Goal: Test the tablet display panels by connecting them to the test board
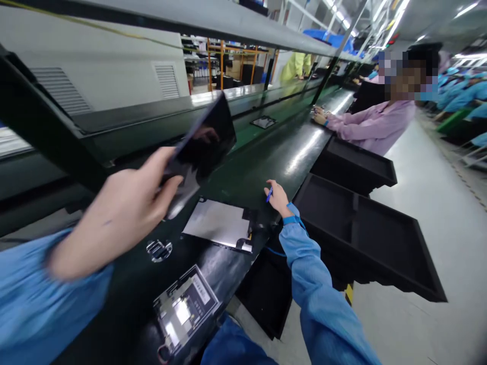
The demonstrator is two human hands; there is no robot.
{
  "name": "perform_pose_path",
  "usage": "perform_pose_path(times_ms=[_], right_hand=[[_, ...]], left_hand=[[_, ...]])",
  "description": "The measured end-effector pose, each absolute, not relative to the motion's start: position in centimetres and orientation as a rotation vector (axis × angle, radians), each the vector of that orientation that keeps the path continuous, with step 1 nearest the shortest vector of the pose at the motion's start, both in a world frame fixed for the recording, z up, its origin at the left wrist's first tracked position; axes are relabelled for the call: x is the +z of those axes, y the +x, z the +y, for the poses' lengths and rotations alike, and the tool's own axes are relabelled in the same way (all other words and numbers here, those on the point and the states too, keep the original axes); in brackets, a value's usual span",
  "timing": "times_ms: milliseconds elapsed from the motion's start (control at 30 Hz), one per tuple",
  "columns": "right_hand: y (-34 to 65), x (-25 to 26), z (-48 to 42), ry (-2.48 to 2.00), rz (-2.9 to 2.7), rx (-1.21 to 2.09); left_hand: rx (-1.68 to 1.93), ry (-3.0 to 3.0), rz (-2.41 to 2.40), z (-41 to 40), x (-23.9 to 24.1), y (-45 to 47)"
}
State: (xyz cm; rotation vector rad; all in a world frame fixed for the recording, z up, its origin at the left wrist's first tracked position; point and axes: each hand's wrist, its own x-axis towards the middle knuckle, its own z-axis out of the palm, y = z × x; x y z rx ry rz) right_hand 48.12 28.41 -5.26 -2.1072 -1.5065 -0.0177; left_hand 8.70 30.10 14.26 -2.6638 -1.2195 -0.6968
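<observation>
My left hand (122, 213) grips the edge of a glossy black glass panel (203, 137), tilted up above the dark conveyor belt (289, 162). My right hand (277, 197) rests near the belt's edge, with a small blue pen (269, 194) between its fingers and a blue wrist strap (291, 219) below it. A silver-backed display panel (216, 224) lies flat on the belt, left of my right hand. Nearer me lies a metal-backed device with a printed label (184, 309). A small shiny metal part (159, 250) sits beneath my left hand.
Black partitioned trays (352, 228) hang along the belt's right side. Across them, a co-worker in a lilac smock (373, 126) works at the belt. A grey machine housing (106, 76) and overhead shelf run along the left. Blue-clad workers (456, 94) sit in a row at far right.
</observation>
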Motion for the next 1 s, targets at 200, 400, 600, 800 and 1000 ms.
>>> perform_pose_path(times_ms=[200, 400, 600, 800, 1000], right_hand=[[49.7, -9.3, 29.2, -2.110, -1.486, -0.078], [49.9, -10.3, 29.1, -2.113, -1.458, -0.120], [49.9, -10.6, 28.9, -2.072, -1.435, -0.176], [50.1, -10.2, 29.0, -2.096, -1.444, -0.174], [50.4, -8.9, 29.9, -2.058, -1.476, -0.163]], left_hand=[[-0.094, -2.565, -1.331, 44.5, 8.5, 21.6], [-0.105, -2.510, -1.543, 56.2, -0.2, 26.5], [-0.294, -2.596, -1.531, 60.5, -2.6, 31.0], [-0.416, -2.788, -1.098, 55.8, 2.0, 31.9], [-0.288, -2.869, -0.742, 38.8, 6.0, 19.2]])
